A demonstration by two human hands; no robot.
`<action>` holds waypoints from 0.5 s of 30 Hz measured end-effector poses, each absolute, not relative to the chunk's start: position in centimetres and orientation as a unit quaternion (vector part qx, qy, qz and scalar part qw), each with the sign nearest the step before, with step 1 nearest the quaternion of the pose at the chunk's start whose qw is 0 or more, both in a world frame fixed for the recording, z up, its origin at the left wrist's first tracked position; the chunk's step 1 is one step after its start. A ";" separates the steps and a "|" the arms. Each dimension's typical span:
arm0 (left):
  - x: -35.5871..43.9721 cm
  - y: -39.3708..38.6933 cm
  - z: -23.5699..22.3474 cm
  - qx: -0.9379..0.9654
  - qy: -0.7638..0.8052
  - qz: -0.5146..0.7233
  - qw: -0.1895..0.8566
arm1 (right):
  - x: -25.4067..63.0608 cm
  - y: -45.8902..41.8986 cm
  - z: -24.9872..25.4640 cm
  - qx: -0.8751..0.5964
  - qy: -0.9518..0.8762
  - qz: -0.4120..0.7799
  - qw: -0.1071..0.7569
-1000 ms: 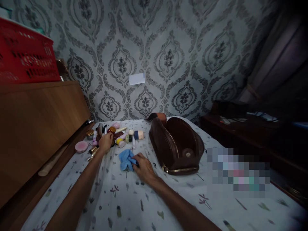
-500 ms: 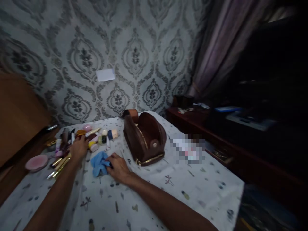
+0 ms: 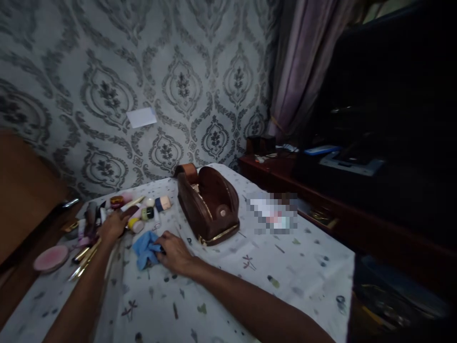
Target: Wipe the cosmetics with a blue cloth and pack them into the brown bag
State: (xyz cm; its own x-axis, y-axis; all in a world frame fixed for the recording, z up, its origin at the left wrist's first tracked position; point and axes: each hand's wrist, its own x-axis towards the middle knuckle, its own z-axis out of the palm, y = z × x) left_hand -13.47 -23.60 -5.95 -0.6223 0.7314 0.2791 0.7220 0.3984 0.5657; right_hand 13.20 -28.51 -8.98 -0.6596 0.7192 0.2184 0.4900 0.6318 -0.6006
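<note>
Among a cluster of cosmetics, my left hand (image 3: 112, 226) has its fingers closed at the end of a dark maroon tube-like item (image 3: 130, 211); its exact kind is too blurred to tell. Beside it lie a yellow-banded jar (image 3: 135, 225), a dark-green-and-pale jar (image 3: 147, 213) and an amber jar (image 3: 116, 202). My right hand (image 3: 174, 251) is closed on a crumpled blue cloth (image 3: 145, 248) resting on the table, with a small dark thing at the fingertips. Behind my right hand stands an unzipped brown leather bag (image 3: 200, 214), its inside partly visible.
A pink round compact (image 3: 52, 258) and gold-coloured tubes (image 3: 84, 259) lie at the left of the patterned tablecloth (image 3: 214, 290). Right of the bag is a pixelated item (image 3: 273, 213). A brown box-like shape (image 3: 28, 186) stands at the left, a dark red desk (image 3: 260, 164) at the right.
My left hand has drawn back slightly from the amber jar, and the maroon item has shifted a little with it. My right hand stays on the cloth. The view has turned slightly right.
</note>
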 end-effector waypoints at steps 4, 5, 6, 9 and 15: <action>-13.4 -23.9 -6.1 0.406 0.841 0.357 0.005 | 13.0 -28.5 -9.0 -0.343 -0.870 0.268 0.233; -13.4 -24.0 -6.1 0.406 0.836 0.370 0.006 | 13.0 -28.5 -9.0 -0.342 -0.869 0.271 0.234; -13.4 -24.1 -6.1 0.407 0.829 0.384 0.006 | 13.0 -28.5 -9.0 -0.342 -0.867 0.274 0.236; -13.3 -24.4 -6.1 0.414 0.801 0.431 0.002 | 12.9 -28.7 -8.9 -0.344 -0.863 0.281 0.240; -12.1 -25.3 -5.9 0.461 0.748 0.477 -0.015 | 13.2 -29.1 -8.3 -0.320 -0.849 0.313 0.280</action>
State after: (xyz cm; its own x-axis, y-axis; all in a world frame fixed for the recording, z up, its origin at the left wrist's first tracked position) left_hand -12.08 -25.35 -5.88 -0.5750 0.6754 0.4617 0.7034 0.1200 0.7006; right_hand 13.23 -29.13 -8.27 -0.6386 0.7187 0.2753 0.3688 0.5997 -0.7101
